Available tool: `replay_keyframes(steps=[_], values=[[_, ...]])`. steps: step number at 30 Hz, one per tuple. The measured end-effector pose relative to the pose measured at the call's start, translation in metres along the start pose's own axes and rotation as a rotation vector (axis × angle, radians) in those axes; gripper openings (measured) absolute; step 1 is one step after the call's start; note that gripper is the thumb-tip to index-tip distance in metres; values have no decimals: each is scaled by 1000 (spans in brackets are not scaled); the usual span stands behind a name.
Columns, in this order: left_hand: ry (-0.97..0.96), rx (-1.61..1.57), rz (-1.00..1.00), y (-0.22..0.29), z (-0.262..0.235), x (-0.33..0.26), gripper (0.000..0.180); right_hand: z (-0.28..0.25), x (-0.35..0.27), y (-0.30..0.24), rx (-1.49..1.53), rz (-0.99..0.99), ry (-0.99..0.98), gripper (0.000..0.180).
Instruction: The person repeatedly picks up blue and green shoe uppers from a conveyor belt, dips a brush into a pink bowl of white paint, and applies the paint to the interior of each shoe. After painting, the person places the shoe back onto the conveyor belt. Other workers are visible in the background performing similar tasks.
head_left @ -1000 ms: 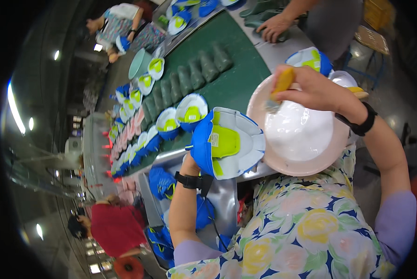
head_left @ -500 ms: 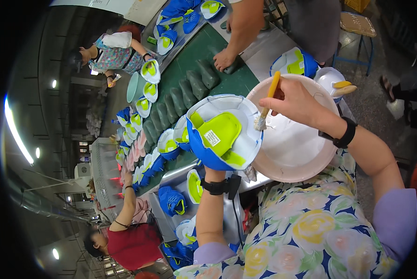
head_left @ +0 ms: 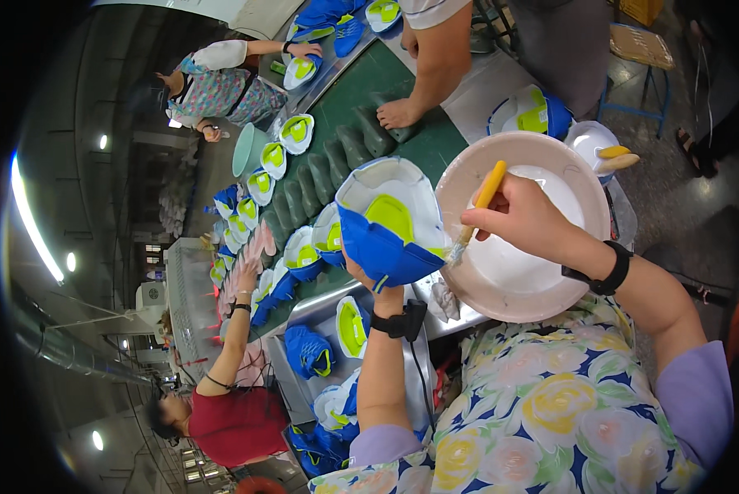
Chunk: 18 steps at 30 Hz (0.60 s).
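My left hand, mostly hidden behind it, grips a blue shoe upper with a white lining and a lime-green insole area. The upper is tilted, its opening facing up and away. In my right hand is a paintbrush with a yellow handle. Its whitish bristles are at the upper's right edge, beside the rim of a pale pink basin. White liquid lies in the basin.
A green conveyor belt carries dark shoe lasts and more uppers. A metal tray with uppers sits left of my forearm. A white tub with yellow-handled tools stands beyond the basin. Co-workers' hands reach over the belt.
My left hand has tipped the upper, so more of its blue outside shows. The brush has moved down along its right edge. Far left, a co-worker has reached to another upper.
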State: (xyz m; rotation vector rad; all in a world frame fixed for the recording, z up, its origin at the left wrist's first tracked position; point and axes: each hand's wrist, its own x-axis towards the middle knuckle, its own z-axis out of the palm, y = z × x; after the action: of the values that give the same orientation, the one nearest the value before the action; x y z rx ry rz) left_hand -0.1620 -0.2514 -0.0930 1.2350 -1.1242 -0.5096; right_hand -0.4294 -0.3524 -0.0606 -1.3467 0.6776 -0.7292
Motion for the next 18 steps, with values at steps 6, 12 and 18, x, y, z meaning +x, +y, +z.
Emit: replay_keyframes(steps=[6, 12, 18], values=[[-328, -653, -743, 14, -24, 0, 49, -20, -2, -12, -111, -462, -10, 16], [-322, -680, -893, 3, 8, -54, 50, 6, 4, -15, -231, -1011, -373, 24], [-174, -809, -965, 5, 27, -62, 49, 10, 26, -15, -487, -1033, -400, 14]])
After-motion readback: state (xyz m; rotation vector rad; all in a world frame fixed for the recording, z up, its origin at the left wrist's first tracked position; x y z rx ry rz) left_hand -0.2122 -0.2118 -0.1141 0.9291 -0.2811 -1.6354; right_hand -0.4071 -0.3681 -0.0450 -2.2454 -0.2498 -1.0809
